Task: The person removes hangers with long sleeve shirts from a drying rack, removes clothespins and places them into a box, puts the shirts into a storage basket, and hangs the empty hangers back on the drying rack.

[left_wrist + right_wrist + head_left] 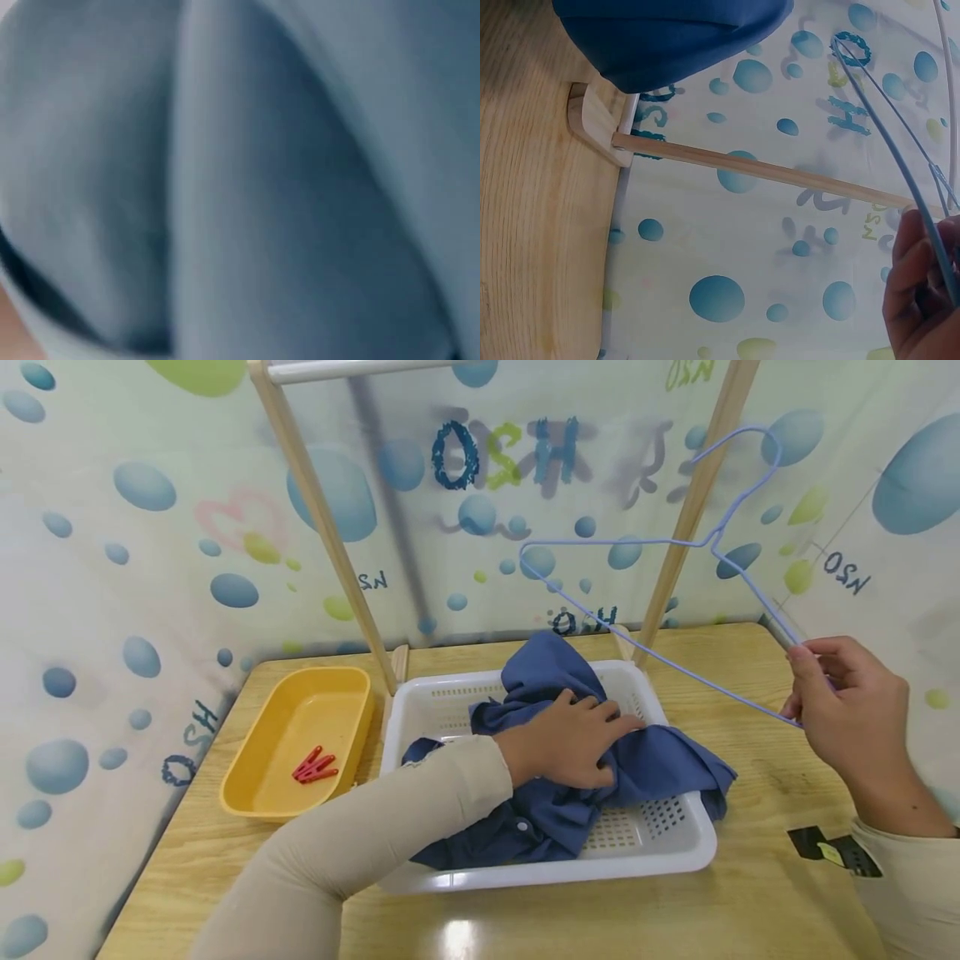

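Observation:
A dark blue button-up shirt (540, 827) lies crumpled in a white plastic basket (652, 864), with part of it draped over the right rim. My left hand (570, 739) rests on the shirt, fingers spread across the cloth. Blue fabric (262, 187) fills nearly all of the left wrist view, hiding the fingers there. At the right, my right hand (851, 710) pinches a light blue wire clothes hanger (645, 652) by one end, holding it up above the table. The right wrist view also has the hanger (900, 161) in that hand's fingers (911, 274).
A yellow tray (262, 735) holding several red clothespins (315, 767) stands left of the basket. Behind the basket rises a wooden rack (322, 518) with a white top bar (352, 370). Black scraps (808, 842) lie on the wooden table (735, 910) near the right sleeve.

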Demonstrator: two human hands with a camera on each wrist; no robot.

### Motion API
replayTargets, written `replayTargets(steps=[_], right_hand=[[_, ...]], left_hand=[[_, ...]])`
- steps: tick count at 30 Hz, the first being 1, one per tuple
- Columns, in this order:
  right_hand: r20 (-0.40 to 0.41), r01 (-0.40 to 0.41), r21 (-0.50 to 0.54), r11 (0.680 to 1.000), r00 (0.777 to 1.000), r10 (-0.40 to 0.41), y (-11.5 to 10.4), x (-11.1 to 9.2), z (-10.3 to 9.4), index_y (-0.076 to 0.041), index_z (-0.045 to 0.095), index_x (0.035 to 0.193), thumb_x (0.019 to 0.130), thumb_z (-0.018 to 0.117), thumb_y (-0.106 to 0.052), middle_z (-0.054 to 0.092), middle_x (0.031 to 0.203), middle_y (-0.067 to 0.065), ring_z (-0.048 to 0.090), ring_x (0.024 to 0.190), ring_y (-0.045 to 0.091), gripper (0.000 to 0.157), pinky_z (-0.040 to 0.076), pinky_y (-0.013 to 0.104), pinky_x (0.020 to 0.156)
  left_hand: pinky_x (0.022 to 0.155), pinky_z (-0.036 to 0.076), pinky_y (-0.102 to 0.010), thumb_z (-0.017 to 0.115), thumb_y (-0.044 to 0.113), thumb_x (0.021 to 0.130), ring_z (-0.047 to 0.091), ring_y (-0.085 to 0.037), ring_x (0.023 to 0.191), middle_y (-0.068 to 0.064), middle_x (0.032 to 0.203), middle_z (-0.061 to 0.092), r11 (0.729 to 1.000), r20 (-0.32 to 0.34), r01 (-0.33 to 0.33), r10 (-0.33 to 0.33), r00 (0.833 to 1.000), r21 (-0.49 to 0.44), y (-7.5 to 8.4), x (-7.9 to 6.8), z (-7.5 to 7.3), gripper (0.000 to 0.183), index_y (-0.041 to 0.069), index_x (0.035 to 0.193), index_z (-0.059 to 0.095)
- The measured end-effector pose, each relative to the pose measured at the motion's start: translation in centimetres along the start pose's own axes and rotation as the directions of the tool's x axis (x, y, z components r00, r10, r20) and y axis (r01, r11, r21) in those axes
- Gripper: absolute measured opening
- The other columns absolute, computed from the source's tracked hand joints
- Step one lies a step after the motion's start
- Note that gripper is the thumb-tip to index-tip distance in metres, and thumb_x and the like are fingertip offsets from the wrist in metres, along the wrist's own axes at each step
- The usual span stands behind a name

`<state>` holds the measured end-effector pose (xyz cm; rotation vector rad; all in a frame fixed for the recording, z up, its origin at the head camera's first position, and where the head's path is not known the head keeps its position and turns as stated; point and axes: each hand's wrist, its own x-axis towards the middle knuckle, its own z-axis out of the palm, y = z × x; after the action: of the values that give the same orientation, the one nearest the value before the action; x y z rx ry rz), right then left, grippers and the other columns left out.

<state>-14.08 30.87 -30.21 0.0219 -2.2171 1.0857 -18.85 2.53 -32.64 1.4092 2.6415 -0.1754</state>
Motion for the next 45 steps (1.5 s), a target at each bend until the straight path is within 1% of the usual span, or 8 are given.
replayTargets(steps=[7, 13, 19, 27, 32, 37, 42, 45], right_hand=[[0.003, 0.018, -0.006, 1.0, 1.0, -0.018, 0.0, -0.1, 0.0, -0.011, 0.065, 0.1, 0.1, 0.059, -0.011, 0.052, 0.06, -0.023, 0.049, 0.043, -0.008, 0.006, 0.04, 0.008, 0.045], [0.003, 0.001, -0.005, 1.0, 1.0, -0.001, 0.0, -0.1, 0.0, -0.007, 0.065, 0.1, 0.1, 0.059, -0.01, 0.051, 0.058, -0.021, 0.049, 0.043, -0.007, 0.007, 0.04, 0.008, 0.045], [0.003, 0.01, -0.007, 1.0, 1.0, -0.01, -0.1, 0.0, 0.0, -0.013, 0.064, 0.1, 0.1, 0.059, -0.01, 0.051, 0.059, -0.021, 0.049, 0.043, -0.007, 0.006, 0.04, 0.008, 0.045], [-0.006, -0.009, -0.008, 1.0, 1.0, 0.009, -0.3, 0.1, -0.1, -0.027, 0.061, 0.098, 0.1, 0.059, -0.01, 0.052, 0.06, -0.02, 0.049, 0.043, -0.007, 0.017, 0.041, 0.008, 0.045], [-0.005, -0.014, -0.012, 1.0, 1.0, 0.014, -0.5, 0.1, -0.2, -0.023, 0.062, 0.098, 0.1, 0.059, -0.011, 0.051, 0.058, -0.022, 0.049, 0.043, -0.007, 0.012, 0.041, 0.007, 0.046], [-0.003, -0.01, -0.01, 1.0, 1.0, 0.01, -0.6, 0.1, -0.2, -0.027, 0.061, 0.098, 0.1, 0.058, -0.009, 0.052, 0.059, -0.025, 0.049, 0.042, -0.007, 0.017, 0.04, 0.007, 0.046], [-0.01, -0.013, -0.019, 1.0, 1.0, 0.013, -0.7, 0.1, -0.2, -0.011, 0.063, 0.098, 0.1, 0.058, -0.011, 0.053, 0.061, -0.029, 0.049, 0.041, -0.008, 0.005, 0.04, 0.008, 0.044], [-0.014, -0.013, -0.015, 1.0, 1.0, 0.013, -0.8, 0.1, -0.2, -0.019, 0.062, 0.097, 0.1, 0.059, -0.013, 0.053, 0.06, -0.025, 0.049, 0.042, -0.007, 0.008, 0.04, 0.009, 0.043]], left_hand=[[0.104, 0.042, -0.041, 0.046, 0.069, 0.094, 0.052, -0.015, 0.131, 0.004, 0.147, 0.048, 0.997, -0.048, -0.031, 0.027, 0.998, -0.072, 1.7, 0.8, -0.2, 0.081, 0.033, 0.159, 0.015], [0.085, 0.047, -0.033, 0.058, 0.046, 0.099, 0.062, -0.007, 0.081, 0.005, 0.124, 0.06, 0.994, -0.109, -0.108, 0.11, 0.988, 0.027, 3.1, 1.6, -0.7, 0.081, 0.035, 0.161, 0.007], [0.065, 0.044, -0.023, 0.049, 0.026, 0.105, 0.057, -0.003, 0.07, 0.008, 0.113, 0.068, 0.985, -0.16, -0.138, 0.154, 0.975, 0.105, 3.9, 1.7, -1.2, 0.045, 0.034, 0.149, 0.045], [0.074, 0.05, -0.022, 0.051, 0.027, 0.104, 0.063, 0.0, 0.085, 0.011, 0.113, 0.069, 0.985, -0.326, -0.1, 0.142, 0.935, 0.141, 3.4, 0.3, -3.0, 0.027, 0.033, 0.122, 0.07], [0.08, 0.048, -0.025, 0.053, 0.026, 0.103, 0.063, -0.002, 0.089, 0.011, 0.102, 0.07, 0.99, -0.478, -0.05, 0.107, 0.872, 0.129, 2.7, -1.2, -4.3, 0.023, 0.028, 0.111, 0.073], [0.076, 0.045, -0.029, 0.053, 0.018, 0.097, 0.06, -0.006, 0.076, 0.008, 0.087, 0.066, 0.999, -0.64, -0.023, 0.042, 0.767, 0.038, 1.4, -2.6, -5.8, 0.02, 0.022, 0.094, 0.072], [0.069, 0.036, -0.031, 0.05, 0.011, 0.091, 0.045, -0.012, 0.063, 0.003, 0.073, 0.053, 0.996, -0.733, -0.065, -0.007, 0.68, -0.069, 0.0, -4.2, -7.0, 0.021, 0.018, 0.075, 0.063], [0.066, 0.029, -0.03, 0.049, 0.011, 0.088, 0.036, -0.012, 0.058, 0.004, 0.067, 0.042, 0.992, -0.733, -0.079, -0.016, 0.68, -0.095, -0.4, -4.9, -7.1, 0.024, 0.018, 0.065, 0.051]])
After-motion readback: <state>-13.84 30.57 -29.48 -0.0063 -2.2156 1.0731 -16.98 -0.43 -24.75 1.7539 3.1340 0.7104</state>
